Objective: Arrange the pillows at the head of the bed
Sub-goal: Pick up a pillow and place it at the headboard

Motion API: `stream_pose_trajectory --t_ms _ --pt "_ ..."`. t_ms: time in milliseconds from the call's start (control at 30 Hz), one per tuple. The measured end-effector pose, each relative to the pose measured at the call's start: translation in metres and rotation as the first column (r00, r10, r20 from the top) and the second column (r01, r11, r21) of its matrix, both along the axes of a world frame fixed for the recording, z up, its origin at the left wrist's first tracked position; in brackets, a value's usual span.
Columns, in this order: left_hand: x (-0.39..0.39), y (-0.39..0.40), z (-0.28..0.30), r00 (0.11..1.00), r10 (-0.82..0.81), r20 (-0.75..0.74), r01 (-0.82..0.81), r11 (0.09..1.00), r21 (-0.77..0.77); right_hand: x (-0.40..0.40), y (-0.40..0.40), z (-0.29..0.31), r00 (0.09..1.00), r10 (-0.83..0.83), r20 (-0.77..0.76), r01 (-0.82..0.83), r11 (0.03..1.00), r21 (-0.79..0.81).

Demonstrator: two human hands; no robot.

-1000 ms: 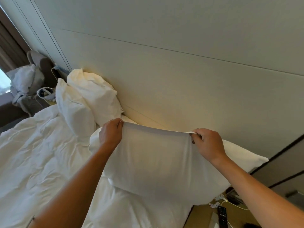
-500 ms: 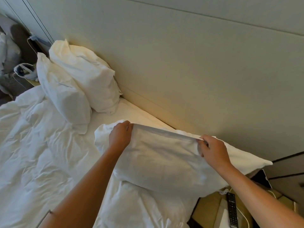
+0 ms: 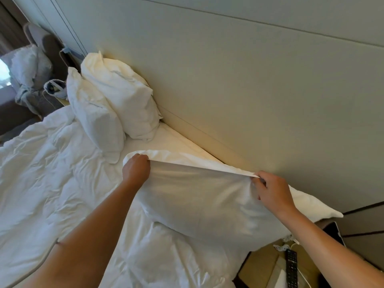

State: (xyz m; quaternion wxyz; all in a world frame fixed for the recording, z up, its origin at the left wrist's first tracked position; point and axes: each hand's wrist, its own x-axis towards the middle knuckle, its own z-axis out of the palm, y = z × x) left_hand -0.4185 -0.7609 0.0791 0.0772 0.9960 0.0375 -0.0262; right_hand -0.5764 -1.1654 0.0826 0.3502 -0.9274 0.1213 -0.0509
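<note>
Head view, largest first: padded headboard filling 12 to 3 o'clock. Below, bed with rumpled white duvet across 7 to 10 o'clock. At centre, near pillow, lying along the headboard toward 4 o'clock, top edge pulled taut. At 10 to 11 o'clock, 2 propped pillows leaning together against the headboard. Left hand curled round the near pillow's left top corner; right hand pinching the right end of that edge; both grips closed on fabric. Likely light, soft, floppy, not fragile: best held by corners or seam, as here. At 5 o'clock, bedside table carrying a remote.
</note>
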Motion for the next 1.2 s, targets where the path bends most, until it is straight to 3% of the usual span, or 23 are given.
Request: stream_pose_trajectory --t_ms 167,333,533,800,900,1067,1200 --pt "-0.033 -0.022 0.025 0.982 0.162 0.097 -0.157 0.986 -0.059 -0.01 -0.003 0.008 0.998 0.059 0.026 -0.06 0.998 0.02" --pt "-0.045 -0.063 0.061 0.938 0.334 0.095 -0.313 0.931 -0.187 -0.016 -0.003 0.025 0.995 0.102 0.012 -0.102 0.993 0.055" --pt "-0.055 -0.081 0.091 0.883 0.426 0.197 -0.349 0.877 -0.33 -0.025 -0.018 0.044 0.995 0.089 0.044 -0.093 0.991 0.094" --pt "-0.008 -0.107 0.142 0.784 0.392 0.482 -0.179 0.886 -0.429 -0.005 -0.03 0.091 0.981 -0.042 0.188 0.021 0.993 0.114" --pt "0.02 -0.106 0.158 0.79 0.317 0.525 -0.079 0.902 -0.425 0.004 -0.033 0.103 0.97 -0.09 0.226 0.061 0.99 0.129" --pt "0.063 -0.072 0.14 0.864 0.115 0.491 0.058 0.945 -0.322 0.025 -0.02 0.092 0.974 -0.126 0.185 0.102 0.986 0.134" --pt "0.084 -0.041 0.084 0.947 0.018 0.321 0.078 0.956 -0.282 0.038 -0.007 0.058 0.986 -0.155 0.068 0.147 0.983 0.11"
